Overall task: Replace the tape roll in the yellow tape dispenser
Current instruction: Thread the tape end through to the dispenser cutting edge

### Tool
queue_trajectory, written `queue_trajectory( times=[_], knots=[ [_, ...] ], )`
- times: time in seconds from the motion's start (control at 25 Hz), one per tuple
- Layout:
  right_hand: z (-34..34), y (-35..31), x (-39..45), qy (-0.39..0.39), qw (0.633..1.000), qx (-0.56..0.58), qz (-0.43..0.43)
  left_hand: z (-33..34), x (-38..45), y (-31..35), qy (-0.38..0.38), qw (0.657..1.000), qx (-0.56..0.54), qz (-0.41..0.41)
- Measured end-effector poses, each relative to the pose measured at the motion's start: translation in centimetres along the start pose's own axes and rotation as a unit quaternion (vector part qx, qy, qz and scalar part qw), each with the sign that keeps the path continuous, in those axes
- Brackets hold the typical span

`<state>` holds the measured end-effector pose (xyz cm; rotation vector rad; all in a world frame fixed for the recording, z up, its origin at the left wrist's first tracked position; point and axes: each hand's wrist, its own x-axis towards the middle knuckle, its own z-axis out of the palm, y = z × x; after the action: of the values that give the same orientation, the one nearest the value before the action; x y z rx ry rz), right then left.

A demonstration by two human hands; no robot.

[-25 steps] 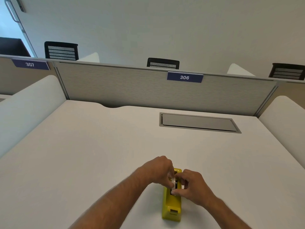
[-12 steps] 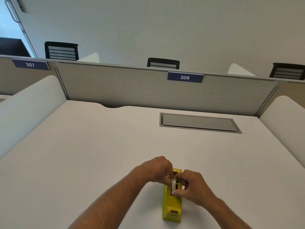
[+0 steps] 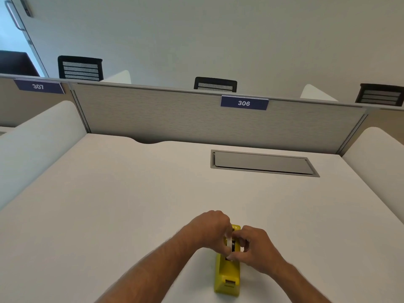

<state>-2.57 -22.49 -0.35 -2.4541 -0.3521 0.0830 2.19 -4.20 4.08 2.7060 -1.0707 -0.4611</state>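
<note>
- The roll (image 3: 229, 243), white with a dark core, stands on edge in the well of the dispenser (image 3: 227, 274), pinched between the fingertips of both hands.
- The dispenser is yellow and sits on the desk (image 3: 131, 204) directly under the fingers, its cutter end pointing back toward the person, past the wrists.
- The left hand (image 3: 209, 230) has curled fingers grasping the roll's left face; its knuckles hide the far left side of the dispenser.
- The right hand (image 3: 255, 248) has bent fingers clasping the roll's right face, thumb low against the dispenser's top edge.
- No brand or writing can be read on the dispenser or roll.
- Well beyond the fingertips, a grey hatch (image 3: 262, 164) is set flush in the desk.
- Farther out still, a partition (image 3: 175, 119) bears a blue label (image 3: 244, 103) reading "306"; to the left, another label (image 3: 39, 86) reads "307".
- Black chair backs (image 3: 215, 84) show above the partition.
</note>
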Motion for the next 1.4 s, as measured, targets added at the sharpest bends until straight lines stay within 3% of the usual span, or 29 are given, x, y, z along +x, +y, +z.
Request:
queue_trajectory(
  times=[0.8,1.4],
  knots=[
    [0.0,-0.2,0.0,-0.007,1.0,-0.005,-0.007,-1.1,1.1,-0.9,-0.051,0.997,-0.051,0.007],
    [0.0,0.2,0.2,-0.025,0.999,-0.016,-0.025,-1.1,0.9,-1.0,-0.047,0.996,-0.077,-0.009]
  ],
)
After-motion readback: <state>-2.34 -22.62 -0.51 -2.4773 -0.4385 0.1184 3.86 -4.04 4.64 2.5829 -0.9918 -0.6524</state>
